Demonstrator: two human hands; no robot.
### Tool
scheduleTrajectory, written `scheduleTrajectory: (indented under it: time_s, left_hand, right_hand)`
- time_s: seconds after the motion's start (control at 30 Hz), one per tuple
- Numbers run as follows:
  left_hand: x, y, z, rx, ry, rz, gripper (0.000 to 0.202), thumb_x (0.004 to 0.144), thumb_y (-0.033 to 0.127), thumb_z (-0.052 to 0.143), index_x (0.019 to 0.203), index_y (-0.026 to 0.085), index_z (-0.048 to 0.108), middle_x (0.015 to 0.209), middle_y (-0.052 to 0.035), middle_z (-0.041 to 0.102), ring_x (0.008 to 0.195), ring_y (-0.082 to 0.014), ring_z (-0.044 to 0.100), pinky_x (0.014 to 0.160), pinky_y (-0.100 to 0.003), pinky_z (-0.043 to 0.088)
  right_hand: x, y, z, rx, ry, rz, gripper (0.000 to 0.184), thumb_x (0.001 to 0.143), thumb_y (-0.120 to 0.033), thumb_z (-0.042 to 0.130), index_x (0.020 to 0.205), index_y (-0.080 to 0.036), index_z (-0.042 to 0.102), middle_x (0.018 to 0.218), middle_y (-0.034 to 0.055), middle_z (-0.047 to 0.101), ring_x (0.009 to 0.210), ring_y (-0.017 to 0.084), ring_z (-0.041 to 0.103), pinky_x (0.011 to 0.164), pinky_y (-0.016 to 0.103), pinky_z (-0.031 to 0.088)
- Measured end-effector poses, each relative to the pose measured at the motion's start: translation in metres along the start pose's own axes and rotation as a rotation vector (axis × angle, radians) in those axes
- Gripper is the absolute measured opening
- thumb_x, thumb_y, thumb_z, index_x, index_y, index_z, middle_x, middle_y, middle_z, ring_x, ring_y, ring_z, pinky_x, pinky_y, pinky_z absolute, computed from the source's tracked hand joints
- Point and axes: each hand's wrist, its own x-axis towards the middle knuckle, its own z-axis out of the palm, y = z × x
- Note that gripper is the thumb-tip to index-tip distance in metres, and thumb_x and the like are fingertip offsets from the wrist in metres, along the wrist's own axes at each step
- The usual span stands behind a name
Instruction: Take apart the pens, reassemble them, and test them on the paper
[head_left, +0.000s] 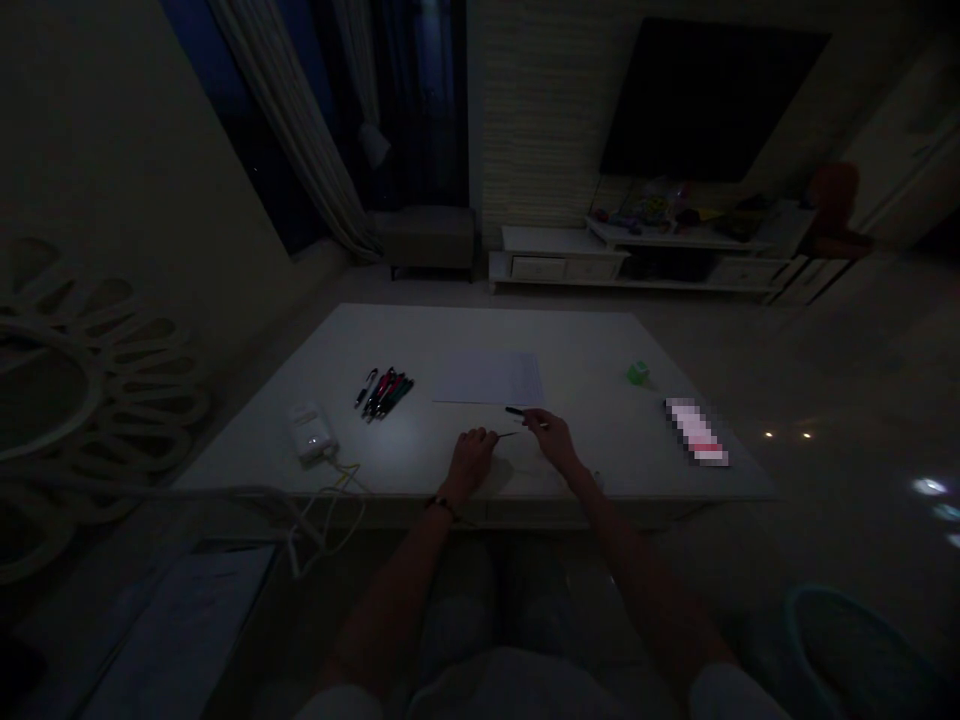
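Observation:
Over the front of the white table (577,350), my left hand (470,460) is closed, pinching a thin dark stick (508,434) that looks like a pen refill and points to the right. Close beside it, my right hand (553,440) has its fingers closed on a short dark pen piece (514,411) whose end sticks out to the left. Whether the right fingers hold anything more is too dark to tell. Just beyond both hands lies a printed paper sheet (487,376). A pile of several pens (386,393) rests to the left.
At the table's left is a white box-like device (309,432) with cables (341,480) hanging over the front edge. A green-and-white cube (637,373) and a blurred-out phone-like object (696,432) lie on the right. A round basket rim (795,620) shows at lower right.

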Motion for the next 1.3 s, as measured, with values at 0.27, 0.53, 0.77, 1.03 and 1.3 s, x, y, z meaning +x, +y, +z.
scheduleTrajectory:
  time_s: [0.27,0.53,0.77,1.03,1.3]
  left_hand:
    - [0.003,-0.001,0.004,0.038,0.021,-0.078,0.019,0.089,0.015,0.037,0.100,0.019,0.052,0.093,-0.0070,0.054,0.088,-0.0205,0.049,0.076,-0.035,0.034]
    - [0.003,0.000,0.003,0.056,0.010,-0.100,0.018,0.089,0.017,0.038,0.101,0.020,0.052,0.092,-0.0070,0.054,0.088,-0.0207,0.049,0.076,-0.035,0.034]
    - [0.004,0.001,0.000,0.030,-0.016,-0.084,0.019,0.090,0.018,0.036,0.101,0.020,0.051,0.095,-0.0076,0.053,0.090,-0.0201,0.049,0.077,-0.034,0.034]
    - [0.003,0.001,0.001,0.027,0.011,-0.081,0.017,0.089,0.017,0.039,0.099,0.020,0.052,0.093,-0.0071,0.054,0.089,-0.0205,0.049,0.077,-0.034,0.033]
    - [0.003,-0.001,0.003,0.052,0.013,-0.049,0.016,0.089,0.018,0.041,0.099,0.020,0.053,0.093,-0.0064,0.054,0.088,-0.0203,0.049,0.076,-0.034,0.033]
  right_hand:
    - [0.006,0.034,0.019,-0.293,0.047,0.071,0.022,0.077,-0.032,0.056,0.093,-0.021,0.067,0.093,0.0061,0.057,0.085,0.018,0.056,0.077,0.029,0.044]
    - [0.007,0.017,0.016,-0.003,-0.003,0.103,0.018,0.079,-0.028,0.049,0.086,-0.018,0.062,0.075,0.0032,0.064,0.068,0.015,0.058,0.066,0.028,0.045]
    - [-0.002,-0.005,0.002,0.101,-0.061,-0.029,0.019,0.078,-0.031,0.052,0.085,-0.019,0.065,0.085,0.0043,0.068,0.074,0.015,0.060,0.066,0.027,0.046]
    - [0.002,-0.011,0.000,0.034,-0.065,-0.079,0.017,0.079,-0.031,0.053,0.083,-0.019,0.065,0.083,0.0042,0.067,0.073,0.015,0.060,0.065,0.027,0.046]
    - [0.006,-0.010,0.001,-0.017,-0.133,-0.151,0.017,0.080,-0.029,0.055,0.083,-0.019,0.067,0.084,0.0049,0.067,0.076,0.015,0.061,0.069,0.027,0.047]
